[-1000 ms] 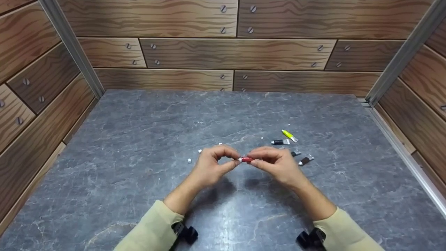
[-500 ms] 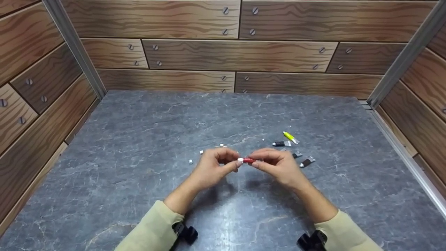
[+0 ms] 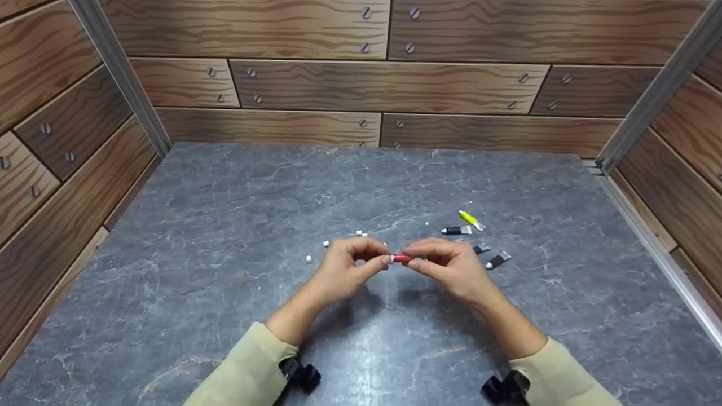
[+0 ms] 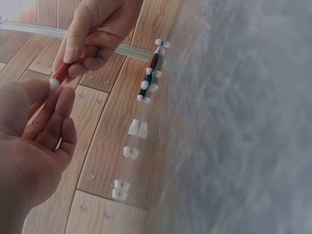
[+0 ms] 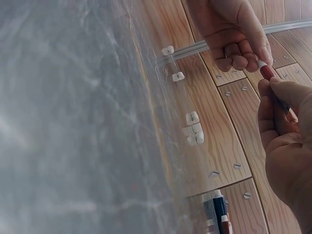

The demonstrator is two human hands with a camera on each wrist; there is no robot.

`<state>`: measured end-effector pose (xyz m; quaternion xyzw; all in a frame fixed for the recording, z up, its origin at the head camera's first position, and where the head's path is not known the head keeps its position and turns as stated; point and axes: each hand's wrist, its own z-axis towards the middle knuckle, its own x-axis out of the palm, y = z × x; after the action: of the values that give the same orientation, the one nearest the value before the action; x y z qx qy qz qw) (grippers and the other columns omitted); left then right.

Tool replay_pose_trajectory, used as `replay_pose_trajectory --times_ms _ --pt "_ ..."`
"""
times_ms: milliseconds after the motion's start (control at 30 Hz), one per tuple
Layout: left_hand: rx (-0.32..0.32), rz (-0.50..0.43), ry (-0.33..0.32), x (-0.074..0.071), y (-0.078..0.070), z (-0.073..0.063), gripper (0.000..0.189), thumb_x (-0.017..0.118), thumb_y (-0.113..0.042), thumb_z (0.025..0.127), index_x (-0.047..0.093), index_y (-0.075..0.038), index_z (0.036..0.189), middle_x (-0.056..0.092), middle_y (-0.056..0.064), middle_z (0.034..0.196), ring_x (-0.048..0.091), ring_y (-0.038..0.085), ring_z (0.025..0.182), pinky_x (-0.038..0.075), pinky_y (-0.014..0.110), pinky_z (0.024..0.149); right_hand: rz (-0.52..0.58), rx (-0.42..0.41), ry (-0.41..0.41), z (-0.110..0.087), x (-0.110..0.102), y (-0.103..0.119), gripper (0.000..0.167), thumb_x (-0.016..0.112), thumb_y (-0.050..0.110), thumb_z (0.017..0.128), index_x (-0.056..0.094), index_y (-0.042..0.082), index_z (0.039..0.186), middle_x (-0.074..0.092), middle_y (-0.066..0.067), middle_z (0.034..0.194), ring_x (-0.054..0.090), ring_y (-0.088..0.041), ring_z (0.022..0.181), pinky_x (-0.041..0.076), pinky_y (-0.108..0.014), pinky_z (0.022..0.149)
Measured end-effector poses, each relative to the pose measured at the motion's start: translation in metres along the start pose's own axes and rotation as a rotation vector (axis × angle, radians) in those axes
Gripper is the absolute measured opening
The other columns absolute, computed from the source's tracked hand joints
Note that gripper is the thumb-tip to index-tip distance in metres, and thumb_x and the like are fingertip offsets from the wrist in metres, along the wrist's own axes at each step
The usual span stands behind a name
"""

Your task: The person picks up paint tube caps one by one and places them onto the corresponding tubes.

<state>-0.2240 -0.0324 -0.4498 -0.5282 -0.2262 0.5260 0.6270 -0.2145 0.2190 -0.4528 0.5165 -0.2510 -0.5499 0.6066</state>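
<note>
A small red paint tube (image 3: 402, 257) is held level just above the table, between both hands. My left hand (image 3: 345, 272) pinches its white cap (image 4: 54, 84) between thumb and fingers, as the left wrist view shows. From the other end, my right hand (image 3: 454, 269) grips the red body with thumb and fingertips; part of the tube is hidden there. Beyond the right hand lie a yellow tube (image 3: 470, 220), a black tube (image 3: 456, 230), a brown tube (image 3: 498, 260) and a dark tube (image 3: 481, 248) partly behind the hand.
Loose white caps lie beyond and left of the left hand: one cap (image 3: 308, 259), another cap (image 3: 326, 243) and a white piece (image 3: 361, 233). A tiny white bit (image 3: 427, 224) lies further back. Wood-patterned walls (image 3: 316, 87) border the grey marbled table (image 3: 242, 197).
Half a second ago the left fingers were loosened and more of the white cap showed; now they close over it. The right hand stays put on the red tube.
</note>
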Motion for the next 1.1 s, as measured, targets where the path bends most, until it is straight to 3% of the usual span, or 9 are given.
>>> replay_pose_trajectory --times_ms 133,400,667,867,1100 --pt "0.013 0.016 -0.008 0.0006 -0.0001 0.0001 0.007 0.079 -0.011 0.097 0.081 -0.008 0.103 0.078 -0.006 0.093 0.070 0.013 0.087 0.058 0.040 0.078 0.000 0.003 0.003 0.0002 -0.0002 -0.0004 0.020 0.078 0.001 0.094 0.079 -0.001 0.115 0.075 -0.017 0.116 0.073 -0.021 0.102 0.061 -0.027 0.082" --pt "0.013 0.001 0.003 0.0003 -0.0016 0.0001 0.023 0.081 -0.010 0.094 0.075 -0.003 0.114 0.077 0.006 0.104 0.071 0.019 0.093 0.060 0.037 0.085 -0.005 0.001 -0.013 0.0002 0.0013 0.0003 0.021 0.079 0.000 0.093 0.079 -0.002 0.114 0.075 -0.018 0.115 0.072 -0.020 0.101 0.060 -0.026 0.081" --pt "-0.049 -0.026 0.014 0.0004 -0.0017 -0.0002 0.017 0.073 -0.016 0.101 0.077 -0.003 0.110 0.077 0.011 0.093 0.072 0.017 0.081 0.053 0.025 0.067 0.006 0.007 -0.015 0.0000 0.0006 -0.0010 0.020 0.080 0.000 0.093 0.080 -0.002 0.113 0.075 -0.017 0.115 0.073 -0.021 0.099 0.061 -0.026 0.080" --pt "-0.020 -0.037 0.018 0.0002 -0.0007 0.0002 0.014 0.071 -0.013 0.103 0.078 -0.001 0.105 0.077 0.015 0.090 0.074 0.020 0.080 0.053 0.024 0.069 0.022 -0.001 -0.010 0.0003 0.0002 -0.0014 0.020 0.080 0.001 0.093 0.079 -0.003 0.113 0.075 -0.018 0.115 0.073 -0.021 0.099 0.061 -0.026 0.080" --pt "-0.035 -0.051 0.020 0.0008 -0.0009 0.0001 0.011 0.073 -0.012 0.102 0.078 -0.003 0.104 0.078 0.017 0.092 0.075 0.018 0.081 0.053 0.023 0.066 0.023 -0.027 0.005 0.0005 0.0004 -0.0018 0.021 0.079 -0.001 0.093 0.079 -0.004 0.114 0.076 -0.019 0.114 0.074 -0.022 0.100 0.061 -0.028 0.081"
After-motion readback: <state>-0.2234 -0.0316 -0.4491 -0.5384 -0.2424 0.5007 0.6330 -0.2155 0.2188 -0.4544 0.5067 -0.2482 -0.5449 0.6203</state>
